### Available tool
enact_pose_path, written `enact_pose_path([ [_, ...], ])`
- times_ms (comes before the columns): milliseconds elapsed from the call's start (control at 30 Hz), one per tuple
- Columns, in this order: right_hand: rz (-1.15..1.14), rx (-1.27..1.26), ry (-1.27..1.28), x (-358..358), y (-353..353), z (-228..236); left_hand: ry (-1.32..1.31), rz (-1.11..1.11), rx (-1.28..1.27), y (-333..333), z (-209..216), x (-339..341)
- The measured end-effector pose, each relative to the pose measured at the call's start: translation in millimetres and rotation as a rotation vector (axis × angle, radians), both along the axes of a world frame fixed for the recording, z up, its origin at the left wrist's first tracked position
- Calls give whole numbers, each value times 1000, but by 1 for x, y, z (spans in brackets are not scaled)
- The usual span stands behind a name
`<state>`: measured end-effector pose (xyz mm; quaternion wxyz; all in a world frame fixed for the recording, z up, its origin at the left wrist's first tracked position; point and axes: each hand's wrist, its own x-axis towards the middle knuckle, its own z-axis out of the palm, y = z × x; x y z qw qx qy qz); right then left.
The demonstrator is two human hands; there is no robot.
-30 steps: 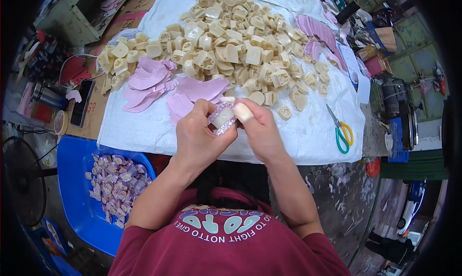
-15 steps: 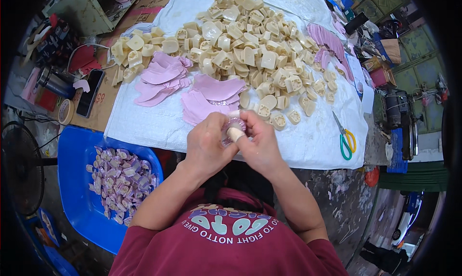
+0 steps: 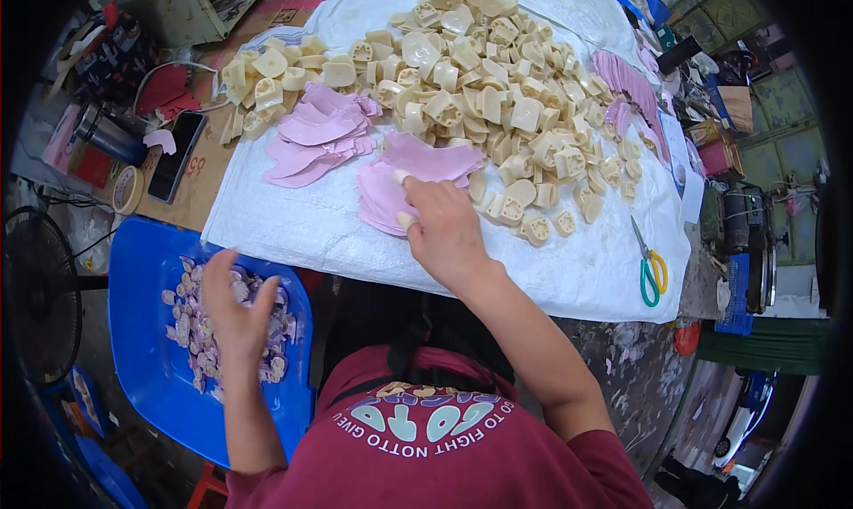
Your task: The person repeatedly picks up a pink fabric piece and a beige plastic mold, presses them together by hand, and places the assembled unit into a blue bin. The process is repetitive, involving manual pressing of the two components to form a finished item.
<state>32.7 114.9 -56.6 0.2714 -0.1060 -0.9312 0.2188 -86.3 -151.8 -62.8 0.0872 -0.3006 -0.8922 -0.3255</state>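
Note:
Over the blue plastic basin (image 3: 133, 331), my left hand (image 3: 235, 309) is open, its fingers spread and slightly blurred. Beneath it lie several small heel-like blocks wrapped in shiny pinkish-purple material (image 3: 197, 353). My right hand (image 3: 447, 234) reaches onto a stack of cut pink sheet pieces (image 3: 440, 160). Its thumb and forefinger, both in cream finger cots, rest apart on the stack and hold nothing that I can see. A second stack of pink pieces (image 3: 311, 140) sits to the left. Behind the stacks spreads a large heap of cream plastic shoe heels (image 3: 498, 74).
White woven sheeting (image 3: 355, 256) covers the table. Scissors with green and yellow handles (image 3: 651, 269) lie at the right. At left are a phone (image 3: 176, 158), a tape roll (image 3: 128, 189) and a metal flask (image 3: 111, 136). More pink pieces (image 3: 626, 87) fan out at far right.
My hands, together on a small purplish-covered piece before, have parted. The left moved down-left over the basin and opened; the right moved onto the pink stack. The view has shifted slightly.

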Motion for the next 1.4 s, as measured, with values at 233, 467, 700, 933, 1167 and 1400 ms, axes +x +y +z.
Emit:
enact_pose_path([
  [233, 5, -271, -40, -1, 12, -6, -34, -425, 320, 113, 23, 19],
  [467, -64, -275, 161, 38, 28, -3, -60, -634, 190, 150, -18, -3],
  [700, -276, -544, 439, 80, 42, 10, -146, -521, 392, 144, -8, 7],
  [933, 40, -105, 332, 75, 16, 21, -1310, -648, 540, 164, 35, 49],
  [1167, -520, 22, -166, 127, 66, 7, -1478, -451, 828, 172, 34, 46],
  [1400, -436, -898, 345, 142, 70, -21, -1587, -437, 941, 218, 37, 82],
])
